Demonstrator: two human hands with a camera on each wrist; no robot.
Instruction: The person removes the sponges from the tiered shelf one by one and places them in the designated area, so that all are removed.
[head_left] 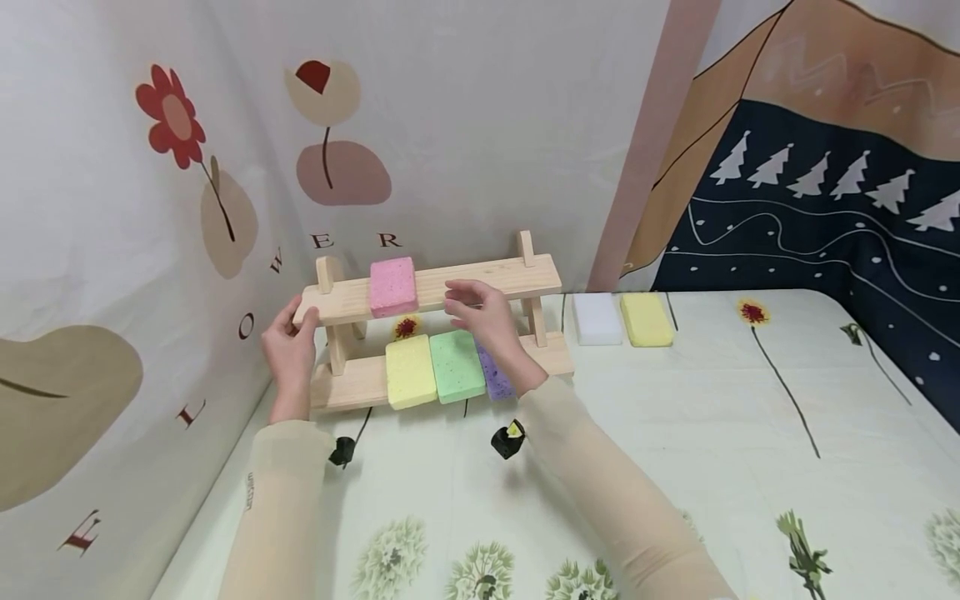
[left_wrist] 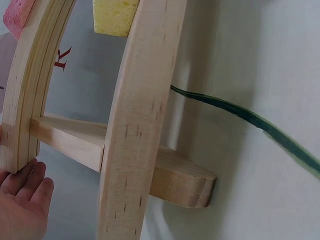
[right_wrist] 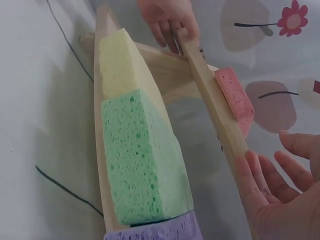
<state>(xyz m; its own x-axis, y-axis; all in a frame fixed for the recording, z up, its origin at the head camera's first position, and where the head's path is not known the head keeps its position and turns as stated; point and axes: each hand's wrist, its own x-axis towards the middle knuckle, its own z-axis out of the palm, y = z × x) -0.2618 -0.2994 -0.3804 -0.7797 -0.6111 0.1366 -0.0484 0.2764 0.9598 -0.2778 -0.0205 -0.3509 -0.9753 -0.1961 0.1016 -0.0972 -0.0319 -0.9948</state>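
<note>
A two-tier wooden rack (head_left: 345, 302) stands against the back cloth. My left hand (head_left: 291, 350) grips the left end of its upper board, fingers curled under the wood in the left wrist view. Toward the right of that board, my right hand (head_left: 487, 321) has its fingers loosely spread, their tips at the board's edge in the right wrist view. A pink sponge (head_left: 393, 286) lies on the upper board between the hands. On the lower board, a yellow sponge (head_left: 410, 372), a green sponge (head_left: 457, 367) and a purple sponge (head_left: 491, 372) sit side by side, the purple partly behind my right wrist.
Right of the rack, a white sponge (head_left: 597, 319) and another yellow sponge (head_left: 647, 320) lie on the flower-printed tablecloth (head_left: 720, 392). Printed cloth hangs behind and at the left, close to the rack. Upright pegs (head_left: 527, 248) rise above the upper board near its ends.
</note>
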